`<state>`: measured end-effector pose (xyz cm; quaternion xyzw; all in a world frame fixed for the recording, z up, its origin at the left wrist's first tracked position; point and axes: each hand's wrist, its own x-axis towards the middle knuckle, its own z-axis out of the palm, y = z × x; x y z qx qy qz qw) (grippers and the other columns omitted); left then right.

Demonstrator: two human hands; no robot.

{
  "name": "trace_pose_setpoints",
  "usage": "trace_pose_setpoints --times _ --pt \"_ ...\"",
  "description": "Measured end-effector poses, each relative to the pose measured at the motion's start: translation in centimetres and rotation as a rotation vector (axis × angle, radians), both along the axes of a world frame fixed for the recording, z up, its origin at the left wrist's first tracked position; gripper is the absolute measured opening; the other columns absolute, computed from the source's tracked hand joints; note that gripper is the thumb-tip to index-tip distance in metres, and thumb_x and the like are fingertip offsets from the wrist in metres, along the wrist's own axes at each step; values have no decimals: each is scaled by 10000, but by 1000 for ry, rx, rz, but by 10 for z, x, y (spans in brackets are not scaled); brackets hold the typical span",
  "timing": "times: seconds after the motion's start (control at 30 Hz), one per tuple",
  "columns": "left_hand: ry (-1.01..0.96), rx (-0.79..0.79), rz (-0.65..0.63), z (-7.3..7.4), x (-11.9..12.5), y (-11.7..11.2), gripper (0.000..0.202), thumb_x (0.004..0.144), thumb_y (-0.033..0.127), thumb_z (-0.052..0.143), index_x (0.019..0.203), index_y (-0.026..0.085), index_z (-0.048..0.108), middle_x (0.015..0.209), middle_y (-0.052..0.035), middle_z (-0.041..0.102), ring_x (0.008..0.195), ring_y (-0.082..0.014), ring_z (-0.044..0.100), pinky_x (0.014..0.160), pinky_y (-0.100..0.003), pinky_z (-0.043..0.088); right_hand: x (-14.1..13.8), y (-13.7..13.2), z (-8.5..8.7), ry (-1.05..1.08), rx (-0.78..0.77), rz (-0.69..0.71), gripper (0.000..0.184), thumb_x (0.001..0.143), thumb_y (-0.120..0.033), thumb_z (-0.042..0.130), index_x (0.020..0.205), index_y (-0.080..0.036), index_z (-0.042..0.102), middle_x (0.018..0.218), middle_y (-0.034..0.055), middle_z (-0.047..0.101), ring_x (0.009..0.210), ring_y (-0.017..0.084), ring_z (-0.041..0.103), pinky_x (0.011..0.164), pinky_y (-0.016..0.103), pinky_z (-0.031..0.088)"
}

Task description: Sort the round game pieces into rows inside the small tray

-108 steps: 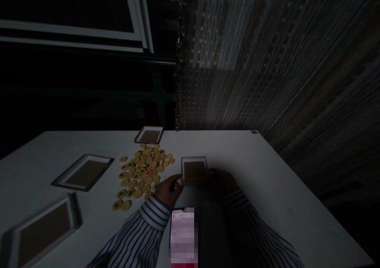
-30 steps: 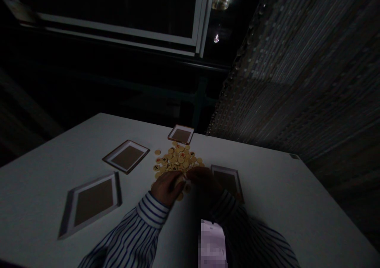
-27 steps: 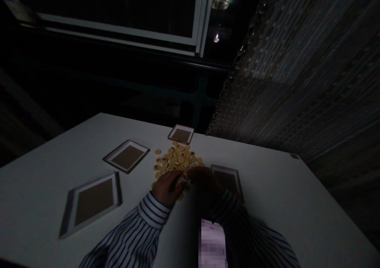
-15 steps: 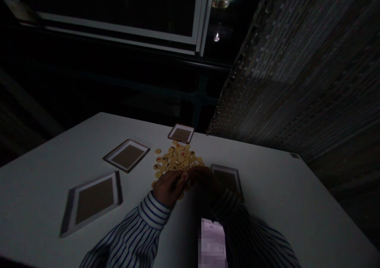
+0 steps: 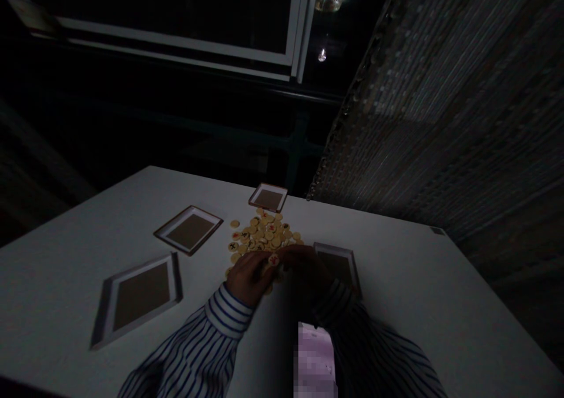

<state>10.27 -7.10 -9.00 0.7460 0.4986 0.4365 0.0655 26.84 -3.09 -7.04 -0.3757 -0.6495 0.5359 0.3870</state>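
Observation:
A pile of round wooden discs (image 5: pixel 263 233), some marked in red or black, lies on the white table (image 5: pixel 388 327). At the near edge of the pile, my left hand (image 5: pixel 249 274) is closed on a wooden disc (image 5: pixel 274 260) with a red mark facing up. Close on its other side is my right hand (image 5: pixel 307 267), its fingers bent towards that disc. Deep shadow hides what those right fingers hold, if anything. Behind my right hand, a shallow tray (image 5: pixel 335 263) is partly covered by my wrist.
Two trays, a nearer one (image 5: pixel 141 295) and a farther one (image 5: pixel 189 230), lie left of the pile. Another small tray (image 5: pixel 268 198) sits beyond it. A bead-string curtain (image 5: pixel 423 104) hangs along the table's right far side. The surroundings are dark.
The red-marked disc between my hands has tilted slightly, its face turned a little more upward. My hands stay almost in place, and the pile and trays have not visibly moved.

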Motion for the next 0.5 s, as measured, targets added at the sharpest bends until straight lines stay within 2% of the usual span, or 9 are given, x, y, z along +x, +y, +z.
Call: trace_pose_setpoints --times 0.2,0.5 --pt "-26 -5 -21 -6 -1 1 257 775 338 522 965 189 610 926 -65 663 861 -173 610 772 -308 500 1 1 0 -7 -20 10 282 684 -415 622 739 -141 658 636 20 597 553 103 498 523 227 405" --pt "21 -6 -46 2 -2 -1 272 793 335 500 979 170 611 935 -78 661 875 -182 603 781 -319 491 2 4 -4 -45 52 19 277 698 -402 613 754 -135 663 640 20 597 576 107 510 551 228 416"
